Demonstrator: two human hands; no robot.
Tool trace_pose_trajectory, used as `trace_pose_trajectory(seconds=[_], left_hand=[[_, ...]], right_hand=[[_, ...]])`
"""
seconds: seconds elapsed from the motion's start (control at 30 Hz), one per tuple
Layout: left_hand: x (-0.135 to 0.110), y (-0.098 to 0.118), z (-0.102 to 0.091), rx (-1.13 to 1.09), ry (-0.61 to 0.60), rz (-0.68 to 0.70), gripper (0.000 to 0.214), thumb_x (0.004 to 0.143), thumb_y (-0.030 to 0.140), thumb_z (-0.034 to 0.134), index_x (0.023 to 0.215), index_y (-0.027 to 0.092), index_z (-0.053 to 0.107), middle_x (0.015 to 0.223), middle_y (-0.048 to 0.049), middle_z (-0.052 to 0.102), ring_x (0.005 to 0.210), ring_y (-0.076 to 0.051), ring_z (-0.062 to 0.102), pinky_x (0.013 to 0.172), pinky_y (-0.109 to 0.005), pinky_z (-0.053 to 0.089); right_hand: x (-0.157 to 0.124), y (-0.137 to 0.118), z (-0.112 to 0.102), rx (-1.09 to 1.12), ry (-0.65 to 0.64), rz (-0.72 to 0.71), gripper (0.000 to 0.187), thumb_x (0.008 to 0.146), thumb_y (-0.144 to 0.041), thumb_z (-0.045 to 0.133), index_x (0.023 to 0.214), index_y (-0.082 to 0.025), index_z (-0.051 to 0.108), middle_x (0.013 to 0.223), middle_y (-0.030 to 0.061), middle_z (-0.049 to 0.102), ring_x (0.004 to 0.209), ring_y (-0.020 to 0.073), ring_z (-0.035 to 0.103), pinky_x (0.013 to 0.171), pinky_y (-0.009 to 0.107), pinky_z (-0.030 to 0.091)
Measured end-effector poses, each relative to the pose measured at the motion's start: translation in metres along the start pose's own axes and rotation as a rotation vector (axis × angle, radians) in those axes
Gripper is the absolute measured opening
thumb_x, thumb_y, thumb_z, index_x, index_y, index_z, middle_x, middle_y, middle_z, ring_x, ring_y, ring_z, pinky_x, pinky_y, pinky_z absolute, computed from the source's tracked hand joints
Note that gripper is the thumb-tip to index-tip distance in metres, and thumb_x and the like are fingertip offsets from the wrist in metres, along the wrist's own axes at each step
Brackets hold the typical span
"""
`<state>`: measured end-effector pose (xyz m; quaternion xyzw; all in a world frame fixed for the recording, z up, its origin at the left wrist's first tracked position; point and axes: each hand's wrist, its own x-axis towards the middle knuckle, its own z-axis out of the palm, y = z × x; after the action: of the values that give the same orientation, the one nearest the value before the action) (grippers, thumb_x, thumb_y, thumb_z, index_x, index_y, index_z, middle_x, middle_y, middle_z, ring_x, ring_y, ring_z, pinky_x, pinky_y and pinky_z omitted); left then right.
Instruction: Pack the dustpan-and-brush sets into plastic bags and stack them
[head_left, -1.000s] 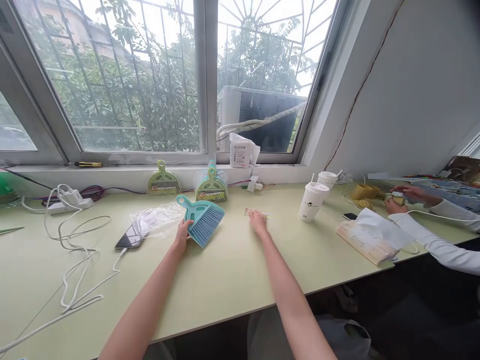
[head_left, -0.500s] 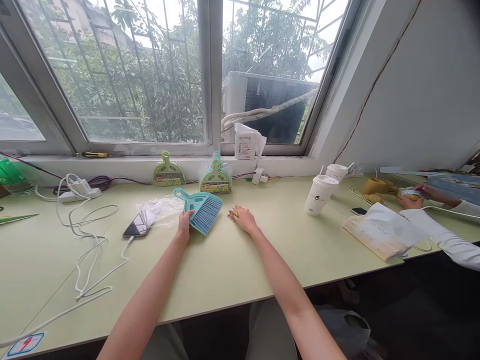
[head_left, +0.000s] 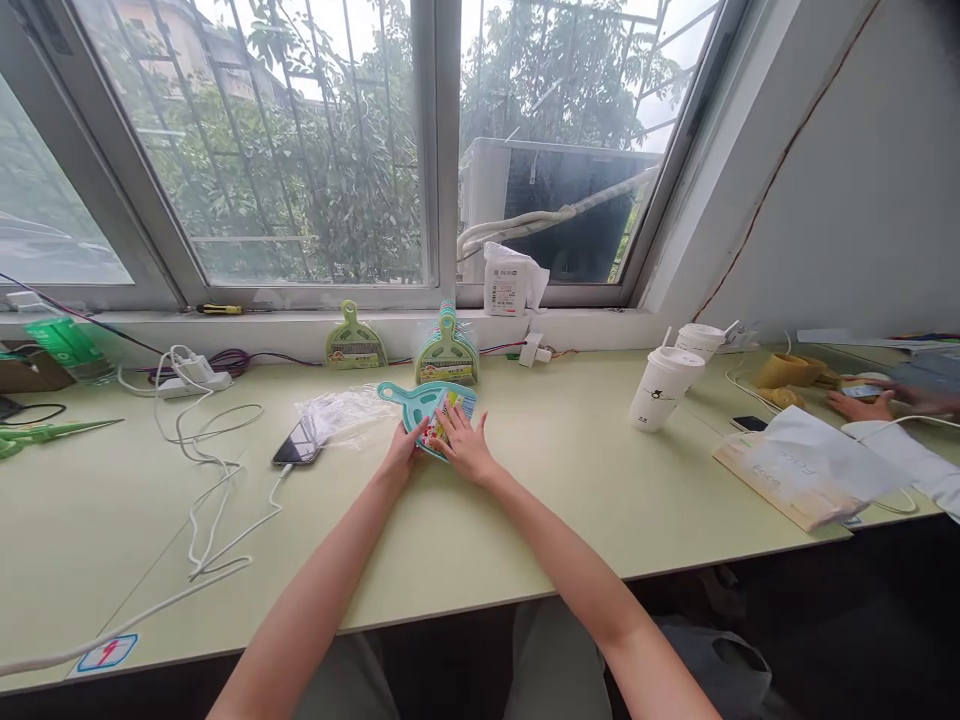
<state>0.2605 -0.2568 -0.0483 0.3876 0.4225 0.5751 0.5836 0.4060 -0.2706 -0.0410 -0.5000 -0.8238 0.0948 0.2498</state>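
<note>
A small teal dustpan [head_left: 414, 404] with a looped handle is tilted above the table, a blue-bristled brush [head_left: 468, 402] nested in it. My left hand [head_left: 402, 450] grips the dustpan's near left edge, thumb on top. Across its front lies a colourful printed label [head_left: 433, 432], partly hidden by my right hand [head_left: 465, 445]. That hand rests flat against the label with its fingers spread. Behind, a green dustpan set [head_left: 355, 345] and a stack of dustpan sets [head_left: 448, 355] lean on the sill wall.
Left of my hands are crumpled clear plastic [head_left: 349, 415], a phone [head_left: 298, 443] on a white cable and a power strip [head_left: 195, 380]. White lidded cups [head_left: 664, 388] and a tissue pack [head_left: 810, 470] stand right. A co-worker's hands [head_left: 862, 402] work at the far right.
My right hand has moved left and laid the label onto the dustpan and brush, covering most of the bristles. The view has shifted slightly left.
</note>
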Motion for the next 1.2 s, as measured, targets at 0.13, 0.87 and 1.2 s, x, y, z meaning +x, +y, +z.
trace_pose_trajectory(seconds=[0.13,0.87,1.2], left_hand=[[0.002,0.0,-0.003,-0.007,0.014,0.019,0.063,0.053,0.027,0.083,0.109,0.017,0.055,0.095,-0.0049,0.068,0.073,-0.015,0.065,0.06,-0.023,0.053],[0.003,0.001,-0.002,0.031,-0.032,0.001,0.056,0.055,0.025,0.077,0.105,0.018,0.054,0.1,-0.0072,0.069,0.083,-0.02,0.067,0.069,-0.028,0.054],[0.001,0.004,-0.002,0.042,-0.104,0.03,0.056,0.057,0.027,0.079,0.108,0.018,0.056,0.105,-0.0086,0.068,0.09,-0.022,0.066,0.075,-0.031,0.054]], right_hand=[[0.0,0.002,-0.001,0.043,-0.059,0.025,0.065,0.094,-0.061,0.016,0.151,-0.031,0.009,0.159,0.0032,0.009,0.148,0.0256,0.005,0.108,0.067,-0.008],[0.013,0.032,-0.001,1.421,0.158,0.529,0.032,0.073,-0.016,0.072,0.1,-0.02,0.056,0.093,0.0039,0.073,0.08,0.0179,0.072,0.08,0.036,0.059],[0.012,0.034,-0.001,1.498,0.11,0.525,0.015,0.077,-0.022,0.071,0.089,-0.015,0.066,0.091,0.0073,0.075,0.081,0.0197,0.072,0.076,0.033,0.061]])
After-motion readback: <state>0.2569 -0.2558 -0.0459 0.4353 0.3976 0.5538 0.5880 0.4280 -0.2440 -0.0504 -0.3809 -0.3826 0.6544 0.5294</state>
